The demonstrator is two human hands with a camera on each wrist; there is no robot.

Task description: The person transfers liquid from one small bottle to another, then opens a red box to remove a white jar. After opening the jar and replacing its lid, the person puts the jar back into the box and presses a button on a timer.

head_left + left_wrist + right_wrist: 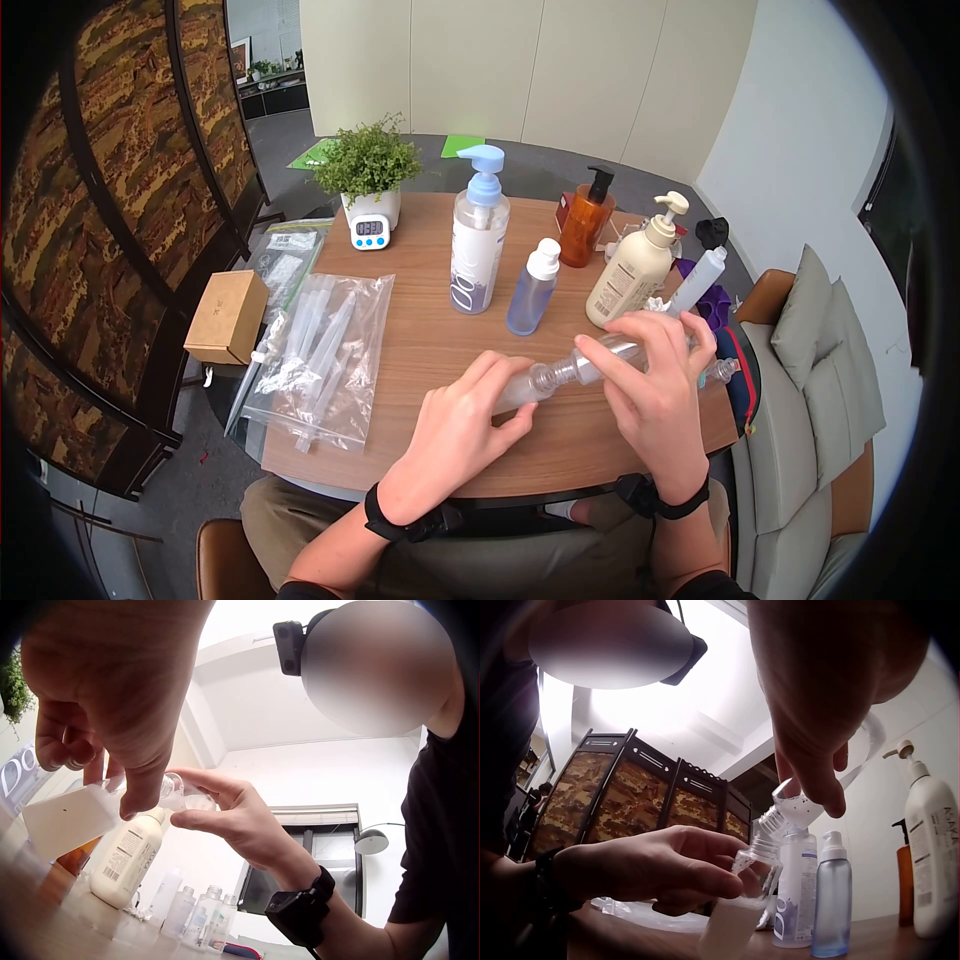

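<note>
My left hand (pixel 452 422) grips a small clear bottle (pixel 733 924), tilted, with cloudy whitish liquid inside. Its open threaded neck points toward my right hand (pixel 658 395). The right hand's fingers and thumb hold a second clear bottle (pixel 801 813), tipped over so that its neck meets the first bottle's mouth. Droplets or bubbles show inside this second bottle. Just beyond the hands stand a blue bottle with a white cap (pixel 532 290) and a cream pump bottle (pixel 632 272).
A large pump bottle (pixel 474 255) and an amber pump bottle (pixel 586 228) stand farther back. To the left lie a zip bag of clear tubes (pixel 320 350) and a cardboard box (pixel 226 318). A timer (pixel 370 232) leans by a potted plant (pixel 368 165). Several clear bottles (pixel 201 919) stand at the right.
</note>
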